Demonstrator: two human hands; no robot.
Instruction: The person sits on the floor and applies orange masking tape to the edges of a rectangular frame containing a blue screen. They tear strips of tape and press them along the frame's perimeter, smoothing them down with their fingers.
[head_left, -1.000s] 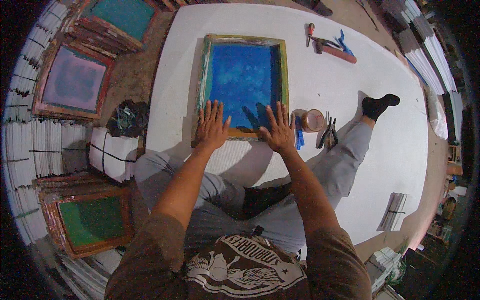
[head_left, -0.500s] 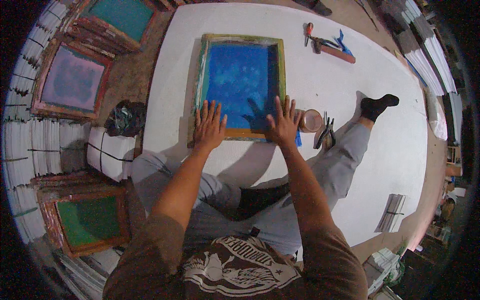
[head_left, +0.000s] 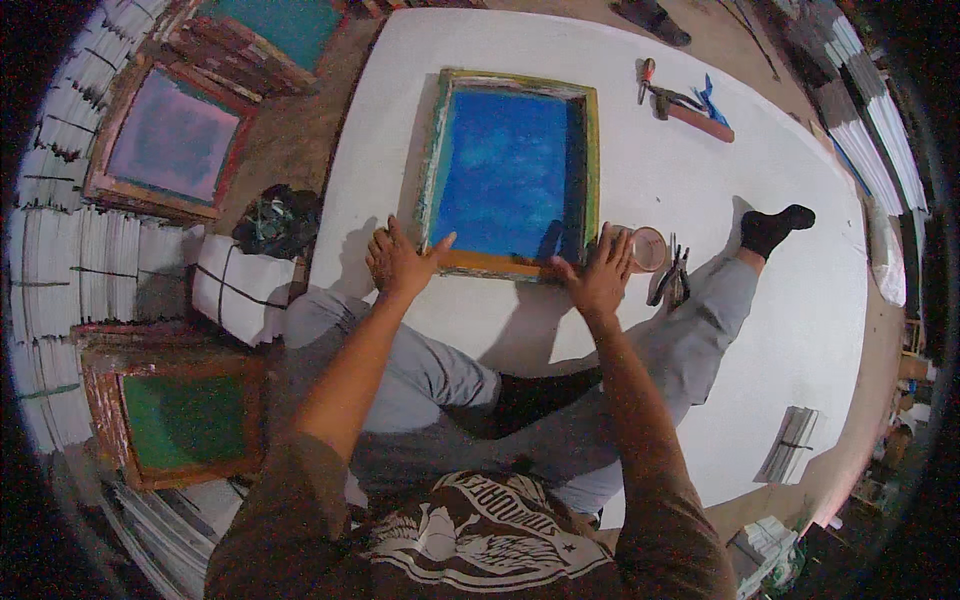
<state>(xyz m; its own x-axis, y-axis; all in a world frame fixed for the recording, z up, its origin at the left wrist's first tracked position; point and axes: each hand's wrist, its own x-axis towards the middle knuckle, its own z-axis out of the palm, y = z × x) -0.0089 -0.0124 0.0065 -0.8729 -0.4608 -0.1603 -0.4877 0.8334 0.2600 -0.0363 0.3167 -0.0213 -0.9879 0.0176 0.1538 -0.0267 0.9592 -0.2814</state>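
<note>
The wooden frame with blue screen (head_left: 512,170) lies flat on the white surface (head_left: 780,330) in front of the person, and at its near left corner is the left hand (head_left: 400,262), whose grip is spread, the thumb reaching over the corner and the fingers outside. At the near right corner of the frame, the right hand (head_left: 600,278) has its grip also spread, with nothing pinched that I can see. To the right of the frame lie a brown roll (head_left: 650,268) and pliers (head_left: 677,280).
</note>
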